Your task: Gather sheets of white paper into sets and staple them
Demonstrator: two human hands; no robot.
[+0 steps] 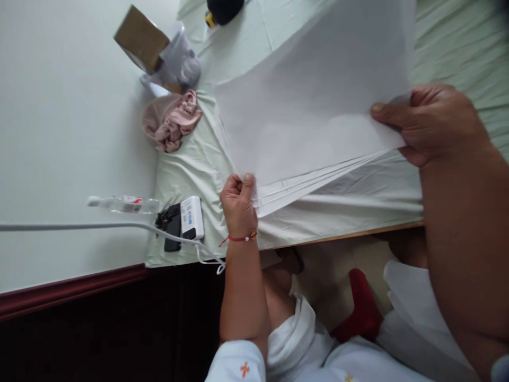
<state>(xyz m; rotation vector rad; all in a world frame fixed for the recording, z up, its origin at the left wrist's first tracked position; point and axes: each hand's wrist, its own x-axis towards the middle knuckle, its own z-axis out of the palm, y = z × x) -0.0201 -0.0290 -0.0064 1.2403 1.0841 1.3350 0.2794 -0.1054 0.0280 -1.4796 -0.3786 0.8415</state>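
Note:
Several large white paper sheets (314, 101) are held up above a table with a pale green cloth, their lower edges slightly fanned out. My left hand (239, 204), with a red string bracelet at the wrist, pinches the lower left corner of the sheets between thumb and curled fingers. At their right edge, my right hand (433, 124) grips the sheets, thumb on top and fingers mostly hidden behind. The top sheet looks blank and bows a little between the hands.
Along the wall side lie a cardboard box (142, 40), a pink cloth (177, 122), a clear bottle (129, 204), a white box (192, 217) and a black device (172, 228). A white cable (99, 226) crosses at left. A black object (225, 10) sits at the top.

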